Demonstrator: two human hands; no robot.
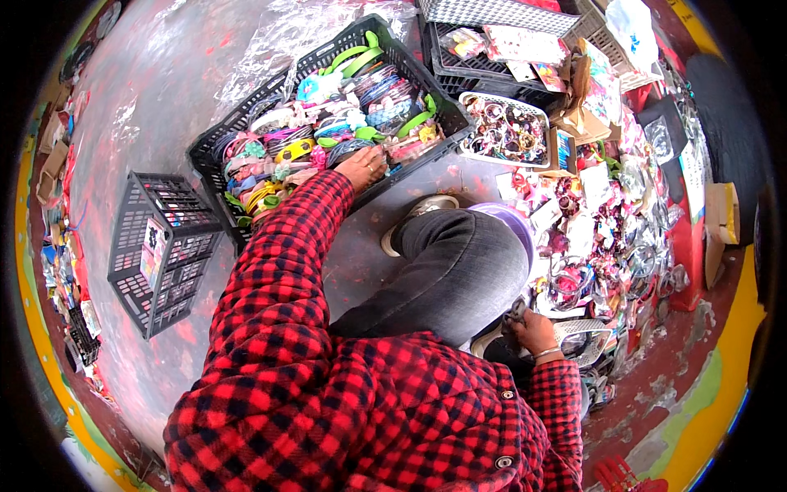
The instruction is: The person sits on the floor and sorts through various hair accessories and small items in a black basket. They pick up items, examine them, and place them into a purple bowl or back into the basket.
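Observation:
A black plastic crate (215, 182) sits on the floor ahead of me, packed with rows of colourful headbands (316, 123). My left hand (362, 168) reaches over its near side, fingers curled down on a bunch of dark headbands (348, 149); the fingertips are partly hidden. Low beside my right leg, my right hand (534, 332) is closed around a small dark grey thing (516, 312) whose kind I cannot make out. Some bright green headbands (361, 56) poke up at the crate's far corner.
A smaller black crate (164, 246) stands at the left. A white basket (504, 131) of hair accessories is right of the big crate, beside a loose heap of packaged trinkets (590, 221). A purple tub (510, 220) shows behind my knee. More crates (484, 82) are stacked at the back.

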